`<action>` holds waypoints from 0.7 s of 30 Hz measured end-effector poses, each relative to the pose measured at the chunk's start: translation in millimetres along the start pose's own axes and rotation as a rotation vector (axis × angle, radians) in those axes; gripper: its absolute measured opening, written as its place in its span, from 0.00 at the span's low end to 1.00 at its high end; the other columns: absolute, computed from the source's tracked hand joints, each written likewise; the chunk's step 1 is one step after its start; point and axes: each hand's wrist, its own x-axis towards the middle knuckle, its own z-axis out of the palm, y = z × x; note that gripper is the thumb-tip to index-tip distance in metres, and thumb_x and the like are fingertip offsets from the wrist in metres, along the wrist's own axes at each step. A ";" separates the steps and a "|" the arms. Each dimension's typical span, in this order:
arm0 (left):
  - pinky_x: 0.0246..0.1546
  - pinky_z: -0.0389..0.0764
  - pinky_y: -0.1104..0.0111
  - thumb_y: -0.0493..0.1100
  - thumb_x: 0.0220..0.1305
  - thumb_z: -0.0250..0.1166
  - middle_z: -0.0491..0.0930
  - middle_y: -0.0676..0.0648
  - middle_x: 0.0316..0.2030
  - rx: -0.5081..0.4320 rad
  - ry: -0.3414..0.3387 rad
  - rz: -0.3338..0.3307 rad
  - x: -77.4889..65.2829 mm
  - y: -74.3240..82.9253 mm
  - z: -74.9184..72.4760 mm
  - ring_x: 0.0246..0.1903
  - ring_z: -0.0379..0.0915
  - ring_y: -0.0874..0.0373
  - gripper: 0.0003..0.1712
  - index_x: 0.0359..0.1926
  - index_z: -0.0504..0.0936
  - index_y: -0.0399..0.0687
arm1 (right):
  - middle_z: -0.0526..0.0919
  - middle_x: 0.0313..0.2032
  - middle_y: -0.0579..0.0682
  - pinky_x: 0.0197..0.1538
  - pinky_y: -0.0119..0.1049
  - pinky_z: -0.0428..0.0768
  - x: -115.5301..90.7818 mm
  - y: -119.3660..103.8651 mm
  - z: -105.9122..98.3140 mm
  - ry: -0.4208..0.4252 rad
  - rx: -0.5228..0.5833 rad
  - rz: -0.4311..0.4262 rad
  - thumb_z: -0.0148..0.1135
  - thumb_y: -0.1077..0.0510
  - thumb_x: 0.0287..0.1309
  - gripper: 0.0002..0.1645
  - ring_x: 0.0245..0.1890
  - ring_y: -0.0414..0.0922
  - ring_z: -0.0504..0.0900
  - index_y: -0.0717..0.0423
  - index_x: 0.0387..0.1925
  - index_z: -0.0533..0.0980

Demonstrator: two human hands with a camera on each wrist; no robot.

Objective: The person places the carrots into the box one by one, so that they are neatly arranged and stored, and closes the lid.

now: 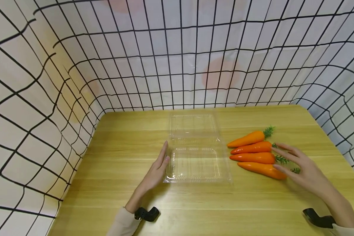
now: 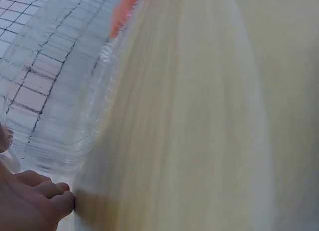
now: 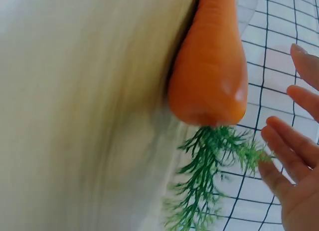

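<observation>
A clear plastic clamshell box [image 1: 194, 164] lies unfolded on the table, its lid [image 1: 193, 124] spread toward the back. My left hand [image 1: 154, 172] rests along the box's left side, fingers straight and thumb at the rim. In the left wrist view, the curved box wall [image 2: 55, 96] rises just beyond the fingers. Several orange carrots with green tops lie side by side right of the box, tips toward it. Over their leafy ends hovers my right hand [image 1: 308, 168], fingers spread and holding nothing. The front carrot [image 1: 261, 169] is nearest its thumb; green leaves [image 3: 204, 166] show close to the fingers.
Pale wood-grain table [image 1: 115, 164] surrounds the box and carrots. White cloth with a black grid [image 1: 191, 75] hangs along the back and both sides. Black straps with camera mounts [image 1: 147, 214] sit on both wrists.
</observation>
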 end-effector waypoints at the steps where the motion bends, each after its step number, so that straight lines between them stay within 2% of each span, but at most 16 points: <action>1: 0.83 0.42 0.50 0.43 0.86 0.39 0.34 0.45 0.84 -0.008 0.002 0.002 0.1 -0.2 0.6 0.83 0.35 0.46 0.36 0.84 0.34 0.50 | 0.76 0.67 0.49 0.60 0.08 0.56 -1.7 0.6 -0.3 0.024 -0.010 -0.009 0.81 0.68 0.44 0.43 0.68 0.19 0.61 0.50 0.65 0.80; 4: 0.83 0.43 0.49 0.43 0.86 0.38 0.34 0.45 0.84 -0.035 0.005 0.001 0.2 -0.1 2.0 0.83 0.35 0.45 0.36 0.84 0.33 0.50 | 0.79 0.59 0.46 0.57 0.08 0.58 -6.2 1.5 -2.1 0.067 -0.024 -0.045 0.82 0.72 0.35 0.44 0.63 0.19 0.65 0.52 0.61 0.83; 7: 0.82 0.44 0.49 0.43 0.86 0.38 0.34 0.44 0.84 -0.063 0.008 0.003 0.0 -0.4 3.3 0.83 0.35 0.45 0.36 0.84 0.32 0.51 | 0.79 0.56 0.43 0.59 0.08 0.61 -9.8 2.7 -2.4 0.065 -0.007 -0.076 0.82 0.75 0.30 0.45 0.60 0.20 0.67 0.56 0.59 0.84; 12: 0.82 0.44 0.49 0.42 0.86 0.37 0.34 0.44 0.84 -0.113 0.012 -0.002 -1.1 -0.8 4.3 0.83 0.36 0.45 0.36 0.84 0.31 0.53 | 0.79 0.55 0.42 0.60 0.09 0.63 -13.5 4.7 1.6 0.036 0.033 -0.100 0.82 0.76 0.29 0.44 0.59 0.22 0.69 0.58 0.57 0.84; 21: 0.82 0.42 0.48 0.42 0.86 0.36 0.33 0.42 0.84 -0.190 -0.005 -0.002 -2.3 -1.3 5.6 0.83 0.34 0.43 0.36 0.84 0.29 0.55 | 0.82 0.50 0.47 0.56 0.11 0.66 -15.2 7.8 9.3 0.024 0.028 -0.121 0.85 0.73 0.27 0.41 0.55 0.24 0.71 0.55 0.53 0.87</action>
